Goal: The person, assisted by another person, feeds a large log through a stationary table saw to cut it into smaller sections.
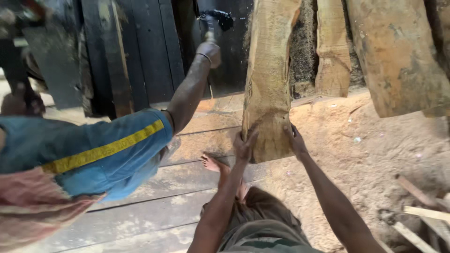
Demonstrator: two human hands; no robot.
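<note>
A rough, pale wooden slab (269,79) stands upright in front of me, its lower end just above the floor. My left hand (244,144) grips its lower left edge with fingers spread over the face. My right hand (295,140) clasps the lower right edge. My bare foot (213,164) rests on the floorboards just left of the slab's end. A co-worker in a blue shirt with a yellow stripe (108,150) stands at the left, one hand (209,50) raised and holding a dark-headed tool (214,21) close to the slab's upper left.
More thick slabs (396,56) lean at the upper right. Dark boards (140,51) stand behind the co-worker. Sawdust (365,150) covers the ground on the right, worn floorboards (154,206) lie on the left, and loose sticks (422,220) sit at the lower right.
</note>
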